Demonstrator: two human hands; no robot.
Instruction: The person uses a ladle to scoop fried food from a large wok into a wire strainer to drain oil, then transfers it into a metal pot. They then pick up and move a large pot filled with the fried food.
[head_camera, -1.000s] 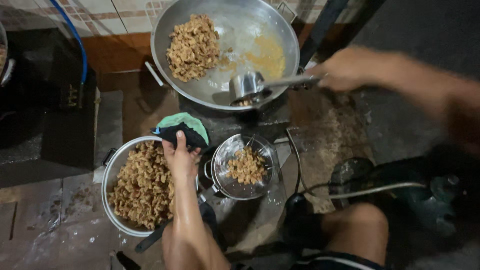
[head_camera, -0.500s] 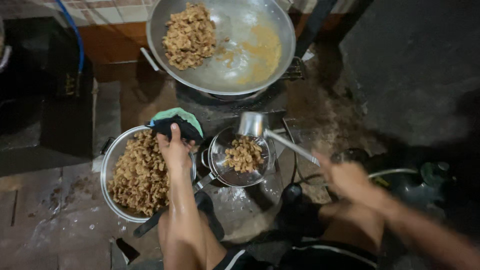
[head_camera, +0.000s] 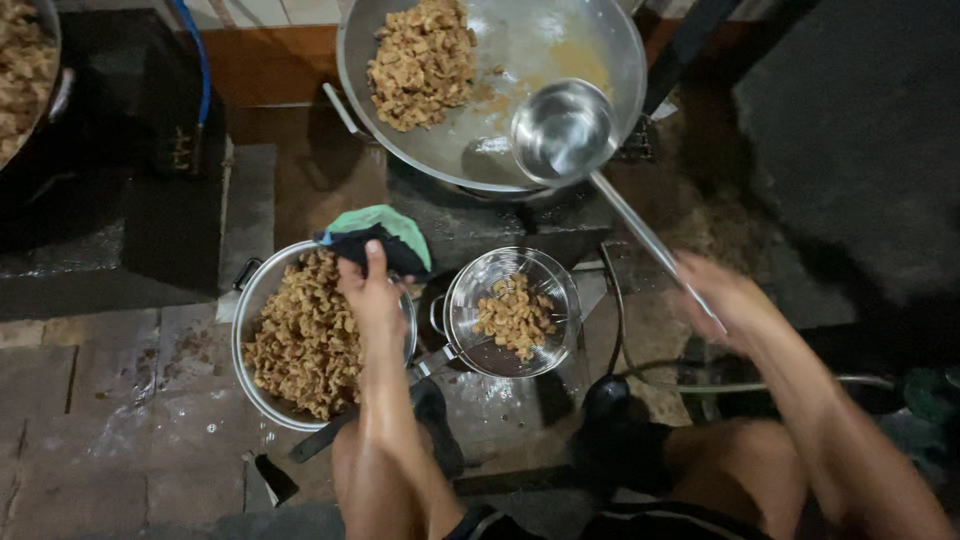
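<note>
One ladle (head_camera: 562, 130) hangs in our right hand (head_camera: 725, 300), fingers closed around its long handle that slants up-left to the bowl over the wok (head_camera: 600, 60), while our left hand (head_camera: 372, 300) clasps a dark cloth (head_camera: 375, 245) on the pot (head_camera: 250, 300) rim beside the strainer (head_camera: 560, 290).

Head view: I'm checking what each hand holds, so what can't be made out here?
- Right hand: motion-blurred, so its grip on the ladle handle is unclear.
- Left hand: its fingertips are hidden in the dark cloth on the pot's rim.
- Wok: its far rim is cut off by the top edge.
- Pan at upper left: mostly outside the frame.
</note>
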